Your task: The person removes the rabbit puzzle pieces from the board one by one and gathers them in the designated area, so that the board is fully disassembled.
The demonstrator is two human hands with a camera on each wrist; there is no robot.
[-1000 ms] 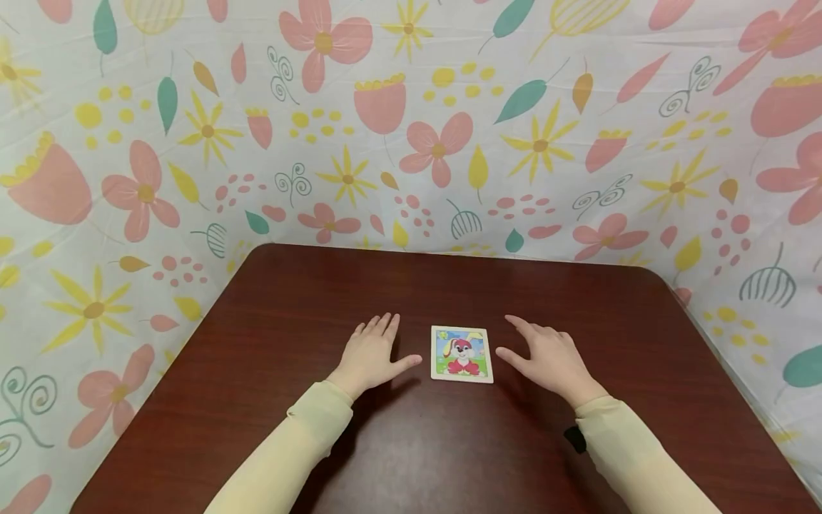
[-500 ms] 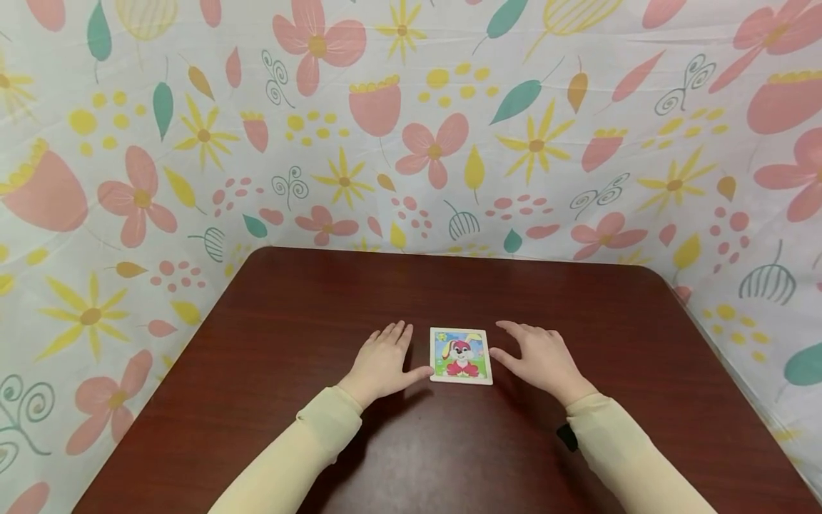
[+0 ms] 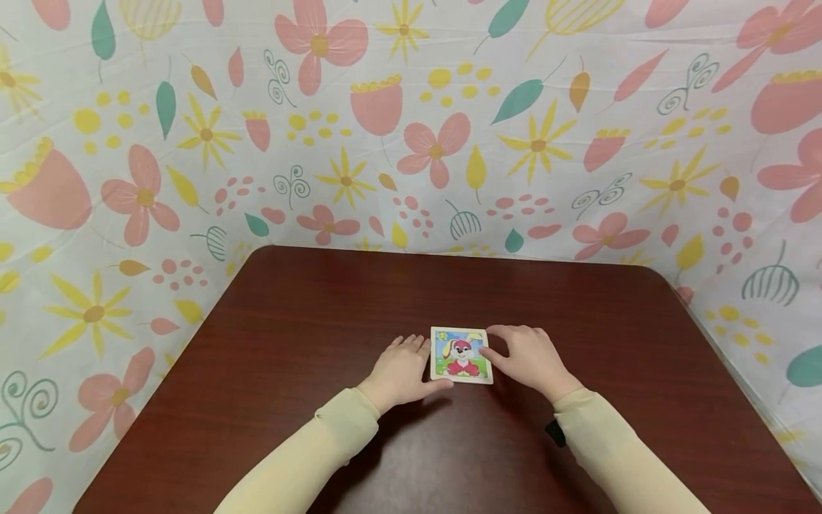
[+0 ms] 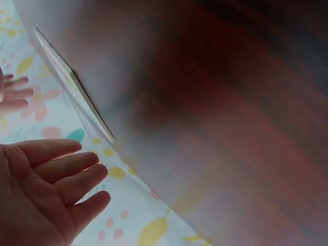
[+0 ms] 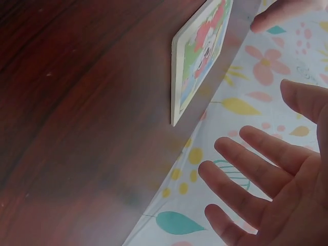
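Note:
A flat, square picture board [image 3: 460,356] with a cream border lies on the dark table, showing a cartoon rabbit in red. My left hand [image 3: 399,370] is at its left side, fingers straight and thumb by the lower left corner. On the other side, my right hand [image 3: 528,357] has its forefinger by the upper right corner and its thumb over the right edge. Neither hand grips the board. The left wrist view shows the board [image 4: 76,86] nearly edge-on beyond the left hand's spread fingers [image 4: 77,169]. In the right wrist view the right hand's fingers [image 5: 256,164] are spread apart.
The reddish-brown table [image 3: 308,300] has rounded far corners and a glossy top. Behind it and along both sides hangs a white cloth [image 3: 244,93] printed with flowers and leaves. A black band [image 3: 556,433] shows at the right sleeve.
Both hands have moved inward, the left to the right and slightly nearer, the right to the left, until they flank the board. The board has stayed in place.

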